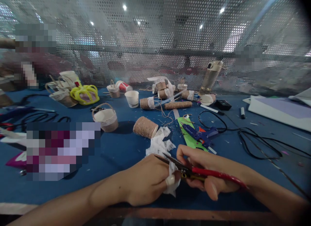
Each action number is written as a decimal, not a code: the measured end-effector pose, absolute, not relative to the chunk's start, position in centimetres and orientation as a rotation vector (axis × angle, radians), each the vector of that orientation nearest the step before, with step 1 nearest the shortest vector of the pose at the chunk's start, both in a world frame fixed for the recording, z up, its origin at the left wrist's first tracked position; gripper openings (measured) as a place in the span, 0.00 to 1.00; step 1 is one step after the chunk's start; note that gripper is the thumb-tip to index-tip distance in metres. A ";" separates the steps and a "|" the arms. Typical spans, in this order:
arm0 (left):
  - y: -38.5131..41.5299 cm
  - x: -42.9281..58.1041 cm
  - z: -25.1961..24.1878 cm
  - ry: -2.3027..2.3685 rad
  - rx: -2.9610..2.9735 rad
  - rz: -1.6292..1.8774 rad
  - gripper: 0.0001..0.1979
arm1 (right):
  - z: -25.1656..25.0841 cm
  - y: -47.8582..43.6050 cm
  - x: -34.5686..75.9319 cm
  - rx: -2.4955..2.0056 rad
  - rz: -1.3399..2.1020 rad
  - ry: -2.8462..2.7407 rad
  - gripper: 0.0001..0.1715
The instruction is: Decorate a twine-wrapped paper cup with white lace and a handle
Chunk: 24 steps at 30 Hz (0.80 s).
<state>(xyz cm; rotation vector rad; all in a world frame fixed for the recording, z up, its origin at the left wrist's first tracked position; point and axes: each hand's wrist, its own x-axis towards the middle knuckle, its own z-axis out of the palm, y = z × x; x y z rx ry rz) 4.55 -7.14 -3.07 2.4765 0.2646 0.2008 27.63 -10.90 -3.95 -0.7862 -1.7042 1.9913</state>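
Fingers (170, 180) of the left hand (145, 184) are pinching a white paper strip (159, 145), holding it taut for the blades; the right hand (209, 174) is closing around red-handled scissors (194, 171). Beyond them, a blue glue gun (200, 134) is lying on the bench (116, 151).

Pixelated patches are hiding an object (59, 151) lying near left on the table (116, 154) and figures behind the far mesh; both forearms are running off the near edge.
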 end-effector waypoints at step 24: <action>-7.2 4.4 -3.4 0.270 2.470 0.199 0.28 | -3.4 -10.3 27.8 -0.786 1.979 -1.888 0.48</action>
